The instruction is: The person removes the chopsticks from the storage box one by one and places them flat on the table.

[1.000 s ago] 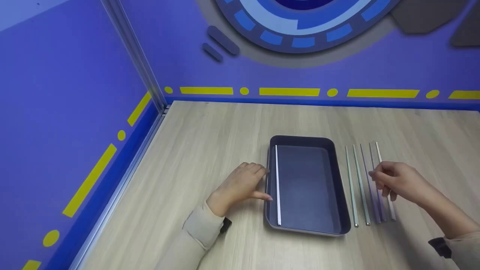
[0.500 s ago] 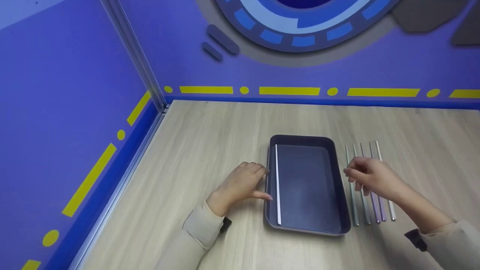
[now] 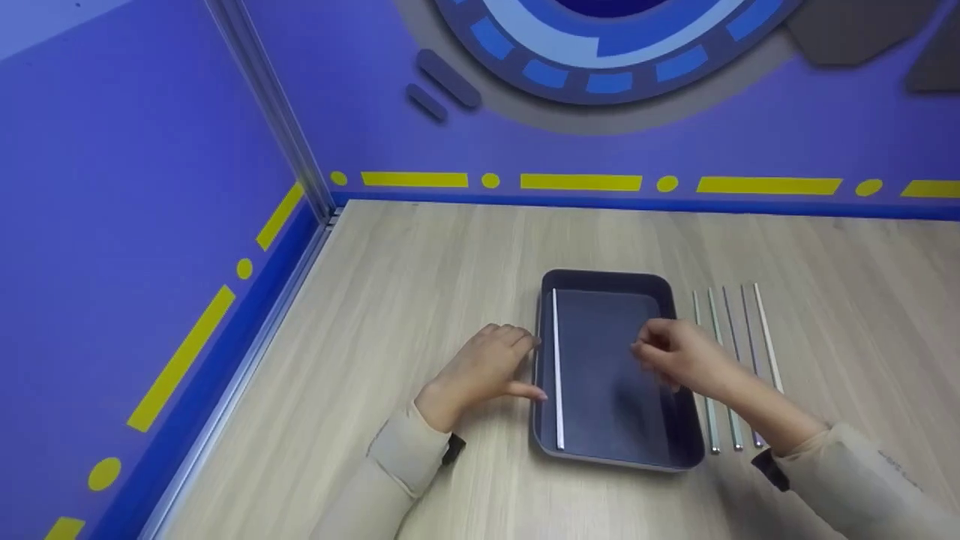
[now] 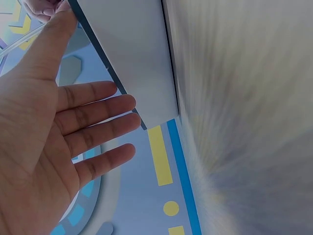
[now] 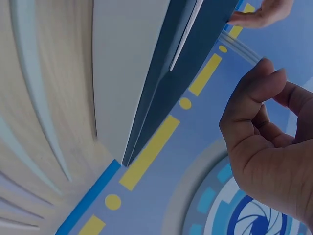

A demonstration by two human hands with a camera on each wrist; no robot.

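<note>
A dark rectangular tray (image 3: 600, 431) lies on the wooden table. One silver chopstick (image 3: 558, 367) lies lengthwise inside it, along the left side. My left hand (image 3: 480, 367) rests against the tray's left wall, fingers straight and spread, thumb over the rim; the left wrist view shows its fingertips (image 4: 128, 102) at the edge. Above the tray's right half is my right hand (image 3: 686, 358), loosely curled and holding nothing, as the bare fingers (image 5: 266, 88) in the right wrist view show. Two pale green chopsticks (image 3: 712, 420), two purple chopsticks (image 3: 750, 330) and a silver chopstick (image 3: 769, 337) lie right of the tray, partly covered by my right arm.
The light wooden table (image 3: 420, 277) ends at a blue back wall (image 3: 360, 120) with yellow markings. Another blue wall (image 3: 150, 225) stands on the left, with a metal corner post (image 3: 270, 105) between them.
My right hand has moved left, from above the chopsticks on the right to above the tray. The left hand, tray and chopsticks have stayed in place.
</note>
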